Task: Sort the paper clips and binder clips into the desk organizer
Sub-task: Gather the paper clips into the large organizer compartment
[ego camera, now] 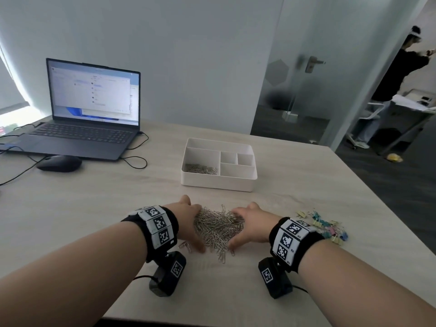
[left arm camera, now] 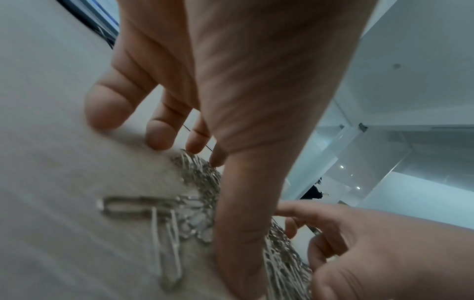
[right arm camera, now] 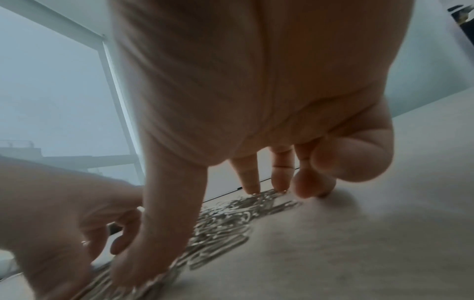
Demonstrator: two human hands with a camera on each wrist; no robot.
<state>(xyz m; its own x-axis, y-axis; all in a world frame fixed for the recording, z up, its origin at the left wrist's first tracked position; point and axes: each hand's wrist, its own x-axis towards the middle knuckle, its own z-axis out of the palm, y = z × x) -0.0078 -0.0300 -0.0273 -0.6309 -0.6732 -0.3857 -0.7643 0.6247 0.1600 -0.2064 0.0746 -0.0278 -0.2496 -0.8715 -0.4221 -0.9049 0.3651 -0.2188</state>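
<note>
Left hand: left hand (ego camera: pixel 188 220) at lower centre of the head view, fingers straight and spread, palm edge pressed against the left flank of the pile.
Right hand: right hand (ego camera: pixel 250 226) mirrors it on the right flank, fingers straight, tips down among the clips; neither hand grips anything.
Paper clips: silver pile (ego camera: pixel 218 226) squeezed between both palms on the table (ego camera: pixel 94 208); a few strays (ego camera: pixel 185 246) lie loose at the left hand's near side, and more trail toward the bottom of the frame.
Wrist views: blurred; the left wrist view shows fingertips (left arm camera: pixel 160 138) touching the table at the pile's edge.
Binder clips: coloured cluster (ego camera: pixel 326 228) right of the right wrist, apart from the pile.
Organizer: white organizer (ego camera: pixel 218 182) above the hands at frame centre; its large left compartment holds a thin layer of clips (ego camera: pixel 200 169), the small right compartments show bare white.
Far left: mouse (ego camera: pixel 59 163), then an open laptop (ego camera: pixel 87 114) at upper left.
Far right: a person (ego camera: pixel 396 83) stands past the glass door.
</note>
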